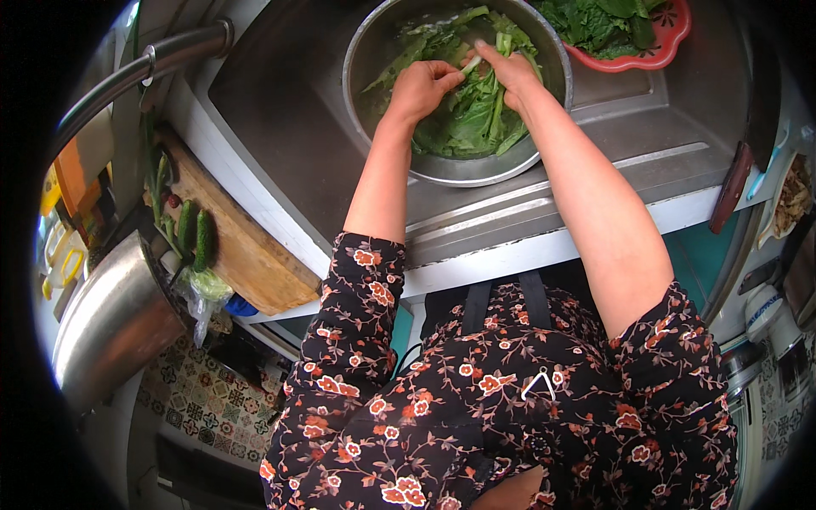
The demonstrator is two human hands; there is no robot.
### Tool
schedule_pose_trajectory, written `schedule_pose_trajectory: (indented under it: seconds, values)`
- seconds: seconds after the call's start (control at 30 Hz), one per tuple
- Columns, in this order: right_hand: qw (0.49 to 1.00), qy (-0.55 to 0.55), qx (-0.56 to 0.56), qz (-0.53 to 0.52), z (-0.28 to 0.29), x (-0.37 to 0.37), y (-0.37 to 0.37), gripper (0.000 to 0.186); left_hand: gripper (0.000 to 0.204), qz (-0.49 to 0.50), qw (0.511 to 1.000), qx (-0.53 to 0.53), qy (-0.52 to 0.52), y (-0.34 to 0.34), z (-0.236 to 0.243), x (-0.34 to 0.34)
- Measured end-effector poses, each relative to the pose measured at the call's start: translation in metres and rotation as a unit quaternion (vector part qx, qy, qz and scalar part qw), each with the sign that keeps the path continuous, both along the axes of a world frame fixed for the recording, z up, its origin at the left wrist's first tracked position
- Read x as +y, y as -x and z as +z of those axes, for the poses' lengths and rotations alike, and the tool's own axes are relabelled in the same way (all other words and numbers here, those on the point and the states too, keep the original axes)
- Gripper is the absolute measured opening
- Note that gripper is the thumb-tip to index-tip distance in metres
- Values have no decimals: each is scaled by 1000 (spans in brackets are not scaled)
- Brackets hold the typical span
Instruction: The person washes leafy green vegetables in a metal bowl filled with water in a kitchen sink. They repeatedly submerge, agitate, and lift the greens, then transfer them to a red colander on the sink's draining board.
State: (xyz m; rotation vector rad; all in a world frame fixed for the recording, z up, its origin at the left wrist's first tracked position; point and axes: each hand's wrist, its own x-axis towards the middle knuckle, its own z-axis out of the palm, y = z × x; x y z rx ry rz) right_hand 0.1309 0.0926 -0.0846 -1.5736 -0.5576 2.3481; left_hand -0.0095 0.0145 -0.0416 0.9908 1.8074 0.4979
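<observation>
Both my hands work over a large round metal basin point(476, 176) that holds water and leafy greens point(472, 123). My left hand point(425, 89) pinches the pale stem of one leafy green, its fingertips pressed together near the middle of the basin. Just to its right, my right hand point(506, 72) is closed round the same bunch, thumb uppermost, with stems showing between the fingers. Leaves hang from the hands down to the water, and some float at the basin's left side. The undersides of my right fingers are partly hidden.
The basin stands in a metal sink point(280, 110). At the upper right is a red colander point(671, 38) with more greens. Left lies a wooden board point(246, 246) with cucumbers point(205, 240), beside a big metal pot point(119, 314). A brown-handled knife point(733, 187) lies at the right edge.
</observation>
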Motion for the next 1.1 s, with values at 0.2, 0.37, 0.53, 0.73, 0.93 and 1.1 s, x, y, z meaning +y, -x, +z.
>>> schedule_pose_trajectory:
  seconds: [0.2, 0.37, 0.53, 0.73, 0.93, 1.1]
  values:
    - [998, -13, -50, -40, 5, -7, 3, 29, 17, -88, 992, 88, -28, -3, 21, 0]
    - [997, 1, -75, -7, 9, -1, 1, 21, 20, 32, 944, 278, -175, 8, 22, 26]
    - [997, -22, -66, 29, 21, -2, 2, 17, 35, -40, 945, 321, -52, 13, -2, 35]
    - [999, -51, -11, 5, 24, 1, 2, 17, 23, 182, 959, 91, -198, 21, 7, 25]
    - [988, 7, 149, 33, 48, 15, 1, 48, 19, 138, 972, -160, -102, 11, 79, 6]
    - [978, 82, 144, 128, 42, 8, 0, 61, 18, 207, 889, -408, -1, 2, 78, -12]
